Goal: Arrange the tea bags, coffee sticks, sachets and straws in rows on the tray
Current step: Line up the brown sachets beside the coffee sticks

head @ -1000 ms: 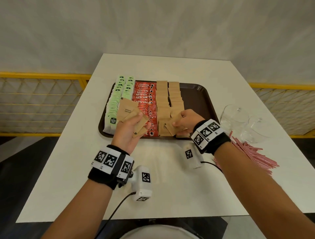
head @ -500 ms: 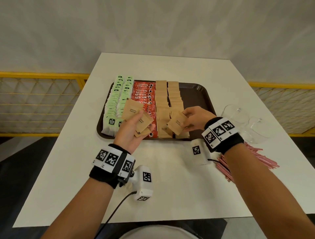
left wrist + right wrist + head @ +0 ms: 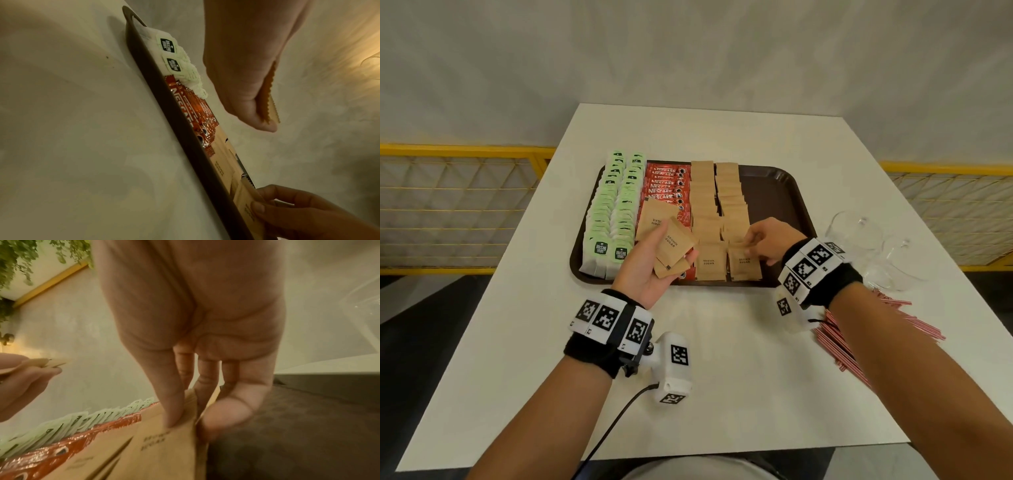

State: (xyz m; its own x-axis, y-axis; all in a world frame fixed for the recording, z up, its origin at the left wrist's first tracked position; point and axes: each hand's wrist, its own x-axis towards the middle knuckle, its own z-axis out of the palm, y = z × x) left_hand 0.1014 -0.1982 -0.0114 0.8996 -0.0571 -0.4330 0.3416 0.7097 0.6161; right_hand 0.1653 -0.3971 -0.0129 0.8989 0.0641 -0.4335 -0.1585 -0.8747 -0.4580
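A dark brown tray holds two rows of green tea bags, a row of red coffee sticks and two rows of brown sugar sachets. My left hand hovers palm-up over the near end of the coffee sticks and grips a small fan of sachets, seen edge-on in the left wrist view. At the near end of the right sachet row, my right hand pinches one sachet by its far edge between thumb and fingers. Red-striped straws lie on the table, partly under my right forearm.
Two clear glass cups stand on the white table right of the tray. The tray's right part shows bare brown surface. A yellow mesh railing runs behind the table on both sides.
My right hand lifted a sachet, swung it right and set it flat at the near end of the right sachet row. The left hand kept its bundle in about the same spot.
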